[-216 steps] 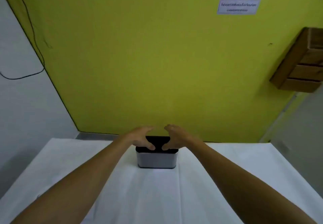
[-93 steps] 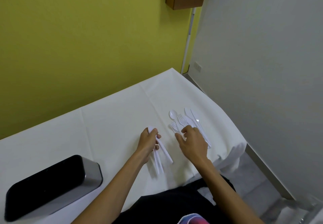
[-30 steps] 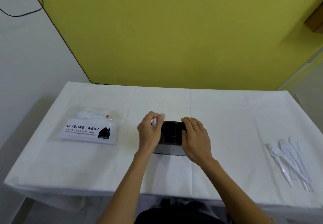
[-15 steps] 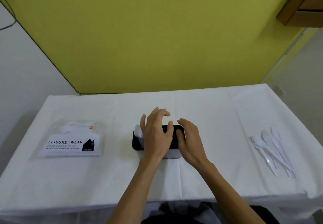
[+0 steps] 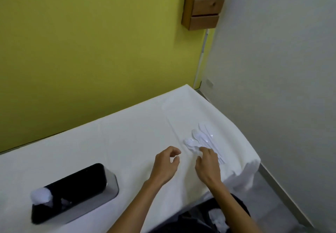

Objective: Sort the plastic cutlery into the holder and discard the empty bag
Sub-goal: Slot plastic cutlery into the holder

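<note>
Holder [image 5: 111,186]: oblong box with rounded corners, glossy black top and brushed-metal sides, standing on the bench [image 5: 109,142], which is wearing a white cloth.

Sorted cutlery [image 5: 41,195]: a few white plastic pieces sitting upright in the holder's left end compartment, rounded heads showing above the rim; blur is hiding which kinds they are.

Loose cutlery [image 5: 201,139]: a fanned pile of white, slightly translucent plastic spoons and forks, lying flat on the cloth well to the right of the holder, heads pointing away from the person.

Left hand [image 5: 166,165]: hovering right of the holder, between it and the loose pile, fingers loosely curled, thumb and forefinger apart, holding nothing.

Right hand [image 5: 208,165]: reaching further right of the holder, fingertips [image 5: 206,149] touching the near end of the loose pile; whether it is pinching a piece cannot be told.

Wooden drawer unit [image 5: 205,3]: hanging on the yellow-green wall [image 5: 91,51], high above and right of the holder.
</note>
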{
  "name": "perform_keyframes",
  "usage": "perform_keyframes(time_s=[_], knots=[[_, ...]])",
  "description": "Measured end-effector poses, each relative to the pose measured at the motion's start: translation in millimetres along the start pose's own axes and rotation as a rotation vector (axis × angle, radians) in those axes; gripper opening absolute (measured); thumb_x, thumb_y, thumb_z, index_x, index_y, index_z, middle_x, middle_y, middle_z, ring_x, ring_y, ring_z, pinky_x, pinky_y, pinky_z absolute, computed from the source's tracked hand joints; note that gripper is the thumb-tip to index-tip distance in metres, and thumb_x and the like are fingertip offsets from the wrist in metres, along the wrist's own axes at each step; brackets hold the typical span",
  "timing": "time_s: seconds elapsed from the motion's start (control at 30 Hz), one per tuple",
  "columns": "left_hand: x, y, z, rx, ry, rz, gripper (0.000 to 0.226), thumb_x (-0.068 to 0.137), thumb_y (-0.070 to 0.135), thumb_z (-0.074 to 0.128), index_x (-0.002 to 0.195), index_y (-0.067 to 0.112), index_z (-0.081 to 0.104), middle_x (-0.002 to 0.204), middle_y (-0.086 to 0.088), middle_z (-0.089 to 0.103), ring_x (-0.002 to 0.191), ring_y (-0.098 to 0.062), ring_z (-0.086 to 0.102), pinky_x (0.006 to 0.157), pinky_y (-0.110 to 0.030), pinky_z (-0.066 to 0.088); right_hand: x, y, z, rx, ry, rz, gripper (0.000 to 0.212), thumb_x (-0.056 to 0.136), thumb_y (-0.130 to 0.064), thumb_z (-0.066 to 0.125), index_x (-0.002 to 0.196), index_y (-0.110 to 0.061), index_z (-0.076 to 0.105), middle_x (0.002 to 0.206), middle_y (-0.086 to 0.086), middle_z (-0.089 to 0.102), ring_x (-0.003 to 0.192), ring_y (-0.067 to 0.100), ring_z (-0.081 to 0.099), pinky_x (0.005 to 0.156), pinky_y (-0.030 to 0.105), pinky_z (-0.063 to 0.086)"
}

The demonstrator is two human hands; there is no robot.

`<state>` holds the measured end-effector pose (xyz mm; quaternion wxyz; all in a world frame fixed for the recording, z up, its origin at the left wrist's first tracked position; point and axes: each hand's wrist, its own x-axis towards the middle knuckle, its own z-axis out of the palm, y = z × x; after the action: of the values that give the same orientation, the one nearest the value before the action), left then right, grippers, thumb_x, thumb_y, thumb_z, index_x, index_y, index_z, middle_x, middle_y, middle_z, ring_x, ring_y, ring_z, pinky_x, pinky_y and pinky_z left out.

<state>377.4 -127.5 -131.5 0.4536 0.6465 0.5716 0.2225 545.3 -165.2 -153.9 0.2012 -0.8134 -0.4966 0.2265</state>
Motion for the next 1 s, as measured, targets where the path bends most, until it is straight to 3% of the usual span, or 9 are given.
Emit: perform_keyframes(time_s=[0.17, 0.3, 0.43, 0.5, 0.6, 0.73, 0.8, 1.0], knots=[[24, 2, 33, -0.031, -0.055, -0.166, 0.014, 0.095, 0.024, 0.060, 0.107, 0.024, 0.067, 0.104, 0.008, 0.070, 0.089, 0.000, 0.065, 0.073, -0.005, 0.048, 13, 26, -5, -0.199, -0.021, -0.035, 0.021, 0.097, -0.021, 0.049, 0.112, -0.019, 0.063, 0.110, 0.002, 0.063, 0.096, 0.021, 0.058, 0.084, 0.031, 0.050], [38, 2, 52, -0.233, -0.014, -0.401, 0.035, 0.095, 0.043, 0.061, 0.113, 0.013, 0.062, 0.101, -0.003, 0.073, 0.079, -0.011, 0.072, 0.069, -0.026, 0.060, 17, 23, -10, -0.101, -0.140, -0.119, 0.017, 0.092, -0.021, 0.054, 0.098, -0.019, 0.070, 0.098, -0.002, 0.069, 0.085, 0.015, 0.063, 0.078, 0.032, 0.055], [48, 3, 54, -0.404, 0.080, -0.459, 0.030, 0.096, 0.032, 0.063, 0.102, 0.003, 0.068, 0.088, -0.008, 0.077, 0.078, -0.022, 0.076, 0.074, -0.037, 0.063, 18, 15, -20, 0.041, -0.386, -0.216, 0.019, 0.093, -0.025, 0.059, 0.103, -0.019, 0.074, 0.099, -0.005, 0.074, 0.084, 0.007, 0.063, 0.073, 0.015, 0.049], [50, 6, 52, -0.573, 0.126, -0.485, 0.020, 0.099, 0.018, 0.059, 0.102, -0.001, 0.064, 0.090, -0.013, 0.076, 0.079, -0.024, 0.077, 0.070, -0.034, 0.062, 24, 18, -22, 0.043, -0.282, -0.186, 0.024, 0.095, -0.028, 0.058, 0.115, -0.021, 0.070, 0.112, -0.005, 0.069, 0.095, 0.010, 0.064, 0.078, 0.017, 0.048], [51, 11, 47, -0.731, 0.179, -0.525, 0.011, 0.101, 0.009, 0.053, 0.103, 0.000, 0.057, 0.091, -0.018, 0.073, 0.073, -0.026, 0.076, 0.066, -0.034, 0.062, 37, 28, -19, -0.135, -0.088, -0.134, 0.030, 0.096, -0.025, 0.056, 0.125, -0.022, 0.056, 0.120, 0.001, 0.057, 0.098, 0.025, 0.063, 0.083, 0.035, 0.054], [52, 13, 47, -0.784, 0.156, -0.584, 0.009, 0.100, 0.003, 0.048, 0.106, 0.005, 0.056, 0.083, -0.016, 0.063, 0.062, -0.024, 0.064, 0.061, -0.034, 0.060, 50, 26, -18, -0.290, -0.082, -0.164, 0.010, 0.094, -0.017, 0.049, 0.102, -0.017, 0.056, 0.097, 0.003, 0.062, 0.075, 0.027, 0.060, 0.070, 0.038, 0.054], [53, 13, 48, -0.766, 0.137, -0.594, 0.007, 0.099, 0.005, 0.050, 0.101, 0.006, 0.056, 0.078, -0.012, 0.058, 0.059, -0.021, 0.057, 0.059, -0.032, 0.057, 51, 24, -19, -0.314, -0.061, -0.181, 0.012, 0.093, -0.016, 0.045, 0.090, -0.015, 0.057, 0.087, 0.002, 0.060, 0.070, 0.026, 0.058, 0.066, 0.037, 0.051], [57, 16, 53, -0.767, 0.127, -0.606, 0.015, 0.099, 0.020, 0.061, 0.090, 0.008, 0.056, 0.078, -0.009, 0.056, 0.061, -0.018, 0.056, 0.060, -0.030, 0.057, 51, 21, -15, -0.321, -0.099, -0.204, 0.019, 0.093, -0.027, 0.055, 0.108, -0.017, 0.058, 0.105, 0.003, 0.060, 0.085, 0.027, 0.061, 0.077, 0.034, 0.048]])
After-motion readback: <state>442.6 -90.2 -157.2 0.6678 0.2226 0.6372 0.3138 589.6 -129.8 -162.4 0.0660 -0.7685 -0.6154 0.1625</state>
